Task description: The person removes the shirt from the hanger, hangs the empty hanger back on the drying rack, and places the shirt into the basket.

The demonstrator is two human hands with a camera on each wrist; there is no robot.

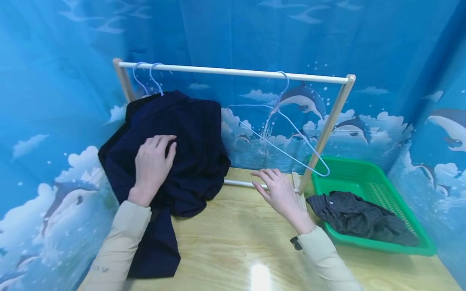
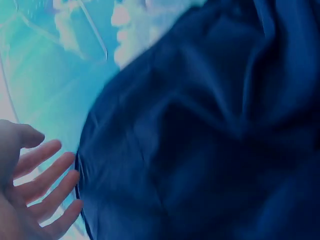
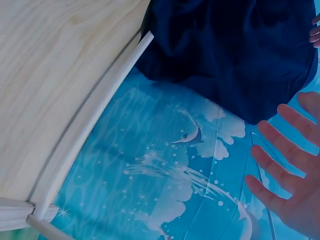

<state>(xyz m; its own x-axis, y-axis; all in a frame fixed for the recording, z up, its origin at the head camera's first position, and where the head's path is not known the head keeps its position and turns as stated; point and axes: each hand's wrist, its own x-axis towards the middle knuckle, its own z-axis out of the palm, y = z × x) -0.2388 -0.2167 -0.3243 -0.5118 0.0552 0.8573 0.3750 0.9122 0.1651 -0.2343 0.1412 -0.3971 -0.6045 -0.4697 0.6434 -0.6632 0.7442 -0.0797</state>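
Note:
Dark navy garments [image 1: 189, 141] hang on lilac hangers [image 1: 155, 79] at the left end of a clothes rack. My left hand [image 1: 154, 161] is over the front of the dark cloth, fingers loosely bent and holding nothing. In the left wrist view its fingertips lie right at the edge of the cloth [image 2: 165, 145]. Near the rack's lower right corner, my right hand [image 1: 278, 192] hovers with its fingers apart and nothing in them. Above it hangs a bare hanger [image 1: 280, 109]. The right wrist view also shows these spread fingers [image 3: 285, 150].
The rack has a white top rail [image 1: 218, 71], wooden posts [image 1: 329, 125] and a white lower bar [image 1: 238, 183] on a wooden table [image 1: 218, 242]. At the right, a green basket [image 1: 371, 242] holds a crumpled dark grey garment [image 1: 364, 216]. A blue dolphin-print curtain [image 1: 233, 32] surrounds the table.

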